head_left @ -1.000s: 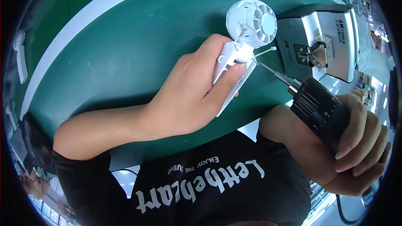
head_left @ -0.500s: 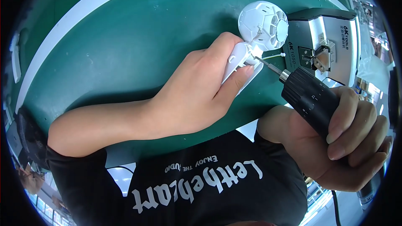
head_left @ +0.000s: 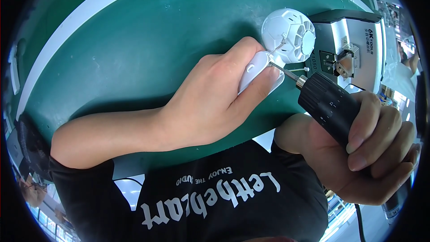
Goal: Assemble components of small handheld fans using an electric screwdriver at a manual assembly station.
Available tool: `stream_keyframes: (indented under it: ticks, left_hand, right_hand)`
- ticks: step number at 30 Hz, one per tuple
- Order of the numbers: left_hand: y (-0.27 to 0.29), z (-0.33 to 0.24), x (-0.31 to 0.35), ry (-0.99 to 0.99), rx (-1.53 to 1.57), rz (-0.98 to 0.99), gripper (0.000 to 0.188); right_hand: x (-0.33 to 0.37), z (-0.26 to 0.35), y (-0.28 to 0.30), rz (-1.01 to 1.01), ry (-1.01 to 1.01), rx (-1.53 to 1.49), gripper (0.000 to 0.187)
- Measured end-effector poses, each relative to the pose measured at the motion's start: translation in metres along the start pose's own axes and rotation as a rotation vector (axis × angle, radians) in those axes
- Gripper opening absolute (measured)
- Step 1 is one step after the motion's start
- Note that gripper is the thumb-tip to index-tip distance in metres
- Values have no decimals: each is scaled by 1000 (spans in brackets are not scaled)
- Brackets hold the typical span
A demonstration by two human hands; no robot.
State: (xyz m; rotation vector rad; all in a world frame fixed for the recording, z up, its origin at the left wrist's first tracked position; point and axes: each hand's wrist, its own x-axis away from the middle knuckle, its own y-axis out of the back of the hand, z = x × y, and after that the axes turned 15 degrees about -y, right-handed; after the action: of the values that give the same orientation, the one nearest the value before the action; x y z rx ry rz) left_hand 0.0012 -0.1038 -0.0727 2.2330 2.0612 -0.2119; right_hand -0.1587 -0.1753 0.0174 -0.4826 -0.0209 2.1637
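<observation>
Your left hand grips the white gadget, upper right of the frame, and your right hand holds the black screwdriver, tip at its neck, which seems not done yet.

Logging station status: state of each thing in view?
Left hand: closed around white device's handle
Right hand: wrapped around driver
White device: held, round head pointing away from wearer
Driver: tip at device's neck; running or not, can't tell
Lead: white-tipped end sticking out
Silver box: on table; power can't be told
</observation>
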Motion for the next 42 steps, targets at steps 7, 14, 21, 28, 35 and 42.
stream_keyframes:
  ticks: [7,14,21,28,35,42]
  left_hand:
    - [-9,-2,-1,-27,82,-39,20]
    - [-12,2,2,55,44,-28,20]
    - [-12,9,-1,-1,0,-6,18]
    - [-9,17,1,-138,-79,-62,23]
    - [2,11,-10,105,-6,-24,26]
    - [-1,13,-8,162,268,-59,28]
  right_hand:
    - [12,-4,-8,-161,190,-248,24]
    - [15,-14,-3,-75,181,-129,21]
    - [10,-20,-9,-35,112,-29,21]
    - [15,-47,-22,-3,287,46,21]
    - [8,-19,-12,1,455,-138,19]
    - [-5,7,67,-429,443,570,9]
